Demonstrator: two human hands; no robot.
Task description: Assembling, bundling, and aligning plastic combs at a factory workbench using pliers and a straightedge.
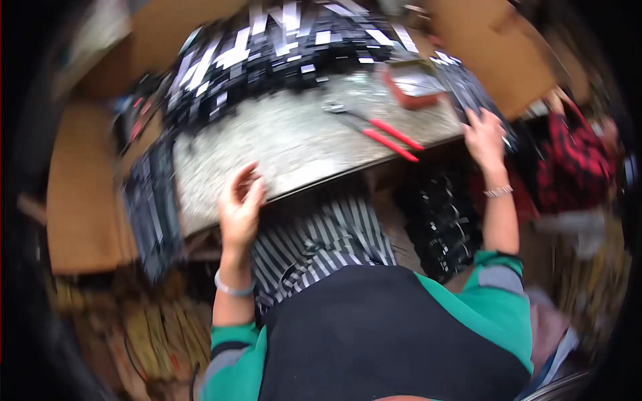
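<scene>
My left hand (242, 208) hovers at the near edge of the worktable (287, 144), fingers loosely curled and thumb apart, with nothing in it. Over at the right, my right hand (485, 139) reaches to a bundle of dark strips (468, 90) at the table's corner; its fingers look spread, though motion blurs them. Between the hands lies a pair of pliers with red handles (391, 138), its jaws turned to the far left. Along the back spreads a large heap of black pieces (267, 70) with shiny, pale faces, too smeared to name.
A red open-topped box (409, 93) stands behind the pliers. Dark flat strips (152, 207) hang over the table's left end. Cardboard (87, 194) flanks the left side, more (498, 57) the far right. Black pieces (438, 227) sit below the table; a person in a checked sleeve (575, 160) is at right.
</scene>
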